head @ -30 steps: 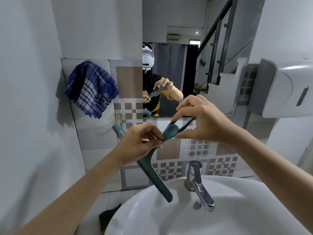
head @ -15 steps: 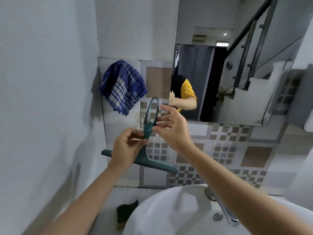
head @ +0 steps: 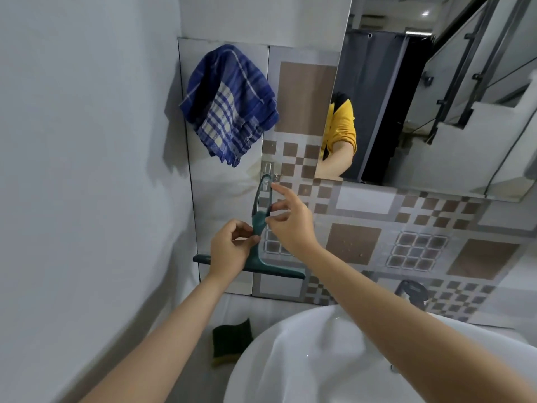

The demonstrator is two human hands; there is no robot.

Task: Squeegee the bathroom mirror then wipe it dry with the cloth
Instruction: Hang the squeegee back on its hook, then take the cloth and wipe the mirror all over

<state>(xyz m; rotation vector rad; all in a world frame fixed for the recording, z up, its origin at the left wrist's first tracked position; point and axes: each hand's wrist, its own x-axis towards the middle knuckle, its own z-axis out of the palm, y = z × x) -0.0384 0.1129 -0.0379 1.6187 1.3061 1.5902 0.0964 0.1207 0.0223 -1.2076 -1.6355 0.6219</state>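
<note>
A teal squeegee stands upright against the tiled wall, its blade level at the bottom and its looped handle over a small wall hook. My left hand pinches the squeegee's neck just above the blade. My right hand touches the handle loop with thumb and fingertips, the other fingers spread. A blue checked cloth hangs on the wall up and to the left. The mirror fills the upper right and reflects a person's yellow sleeve.
A white basin sits below with a tap behind my right forearm. A dark green sponge lies on the ledge left of the basin. A plain wall closes in on the left.
The squeegee has swung from slanted over the basin to upright and gone left and up against the wall, its loop now at the hook. The view has turned left.
</note>
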